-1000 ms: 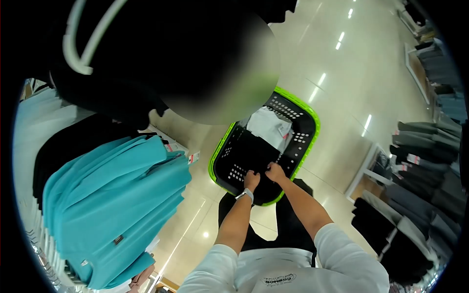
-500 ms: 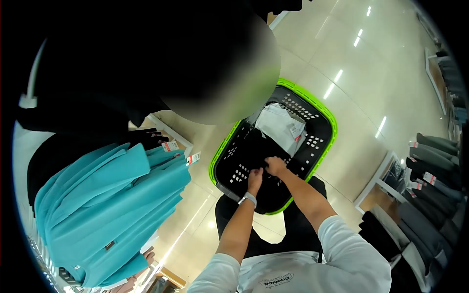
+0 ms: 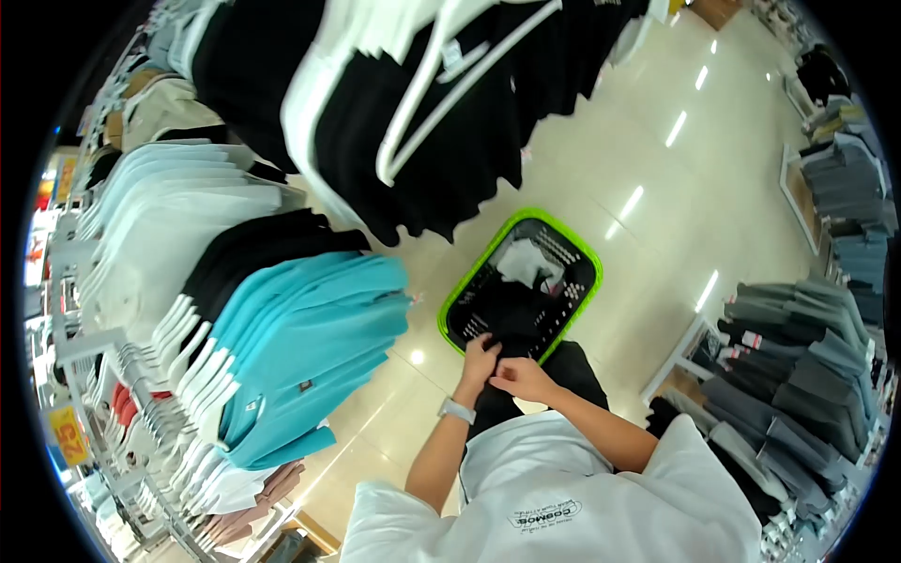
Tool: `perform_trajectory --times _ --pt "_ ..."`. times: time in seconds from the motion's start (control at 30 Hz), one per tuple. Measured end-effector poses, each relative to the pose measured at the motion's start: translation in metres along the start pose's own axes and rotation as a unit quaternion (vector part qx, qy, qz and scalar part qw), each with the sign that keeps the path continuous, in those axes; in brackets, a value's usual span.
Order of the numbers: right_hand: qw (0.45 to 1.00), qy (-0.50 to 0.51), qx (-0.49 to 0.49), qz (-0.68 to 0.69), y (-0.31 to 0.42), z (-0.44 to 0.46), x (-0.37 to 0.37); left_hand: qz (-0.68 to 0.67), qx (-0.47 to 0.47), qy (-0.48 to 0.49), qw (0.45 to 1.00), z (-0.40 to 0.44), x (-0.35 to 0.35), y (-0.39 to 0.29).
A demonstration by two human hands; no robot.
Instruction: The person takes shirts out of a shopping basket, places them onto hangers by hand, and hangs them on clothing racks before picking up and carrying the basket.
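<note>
A black shopping basket with a bright green rim (image 3: 593,258) sits in front of my legs. Inside it, white folded cloth (image 3: 522,263) with a tag lies toward the far end, and a black garment (image 3: 507,314) fills the nearer part. My left hand (image 3: 479,360), with a pale wristband, is closed at the basket's near edge, its fingertips against the black cloth. Close beside it, my right hand (image 3: 527,380) has its fingers curled together just outside the rim. What the right fingers pinch, if anything, is too small to make out.
Turquoise tops (image 3: 319,328) hang on a rack at the left, beside black and white ones. Overhead, black garments (image 3: 441,141) and white hangers (image 3: 413,122) reach toward the basket. Grey garments (image 3: 798,375) line the right side. Glossy tiled floor (image 3: 648,253) runs between.
Both hands have moved from inside the basket toward my body, to its near edge. My view has shifted back, and the dark shape at upper left now shows as hanging clothes.
</note>
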State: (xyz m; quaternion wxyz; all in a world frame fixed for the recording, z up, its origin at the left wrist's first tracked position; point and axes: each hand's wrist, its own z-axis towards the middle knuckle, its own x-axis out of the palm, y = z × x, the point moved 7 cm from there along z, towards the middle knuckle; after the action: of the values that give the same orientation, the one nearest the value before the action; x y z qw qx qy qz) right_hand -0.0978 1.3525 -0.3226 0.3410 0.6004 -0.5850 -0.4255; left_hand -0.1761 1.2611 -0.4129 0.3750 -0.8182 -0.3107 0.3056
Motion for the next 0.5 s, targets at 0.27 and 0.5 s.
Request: perform_trajectory --times 0.27,0.5 --pt "0.919 0.000 0.325 0.224 -0.044 0.003 -0.103 -0.149 0.003 -0.026 0.989 -0.064 0.003 -0.159" --pt "0.708 0.269 0.368 0.540 -0.086 0.000 -0.117 -0.046 0.148 0.045 0.987 -0.107 0.049 -0.310"
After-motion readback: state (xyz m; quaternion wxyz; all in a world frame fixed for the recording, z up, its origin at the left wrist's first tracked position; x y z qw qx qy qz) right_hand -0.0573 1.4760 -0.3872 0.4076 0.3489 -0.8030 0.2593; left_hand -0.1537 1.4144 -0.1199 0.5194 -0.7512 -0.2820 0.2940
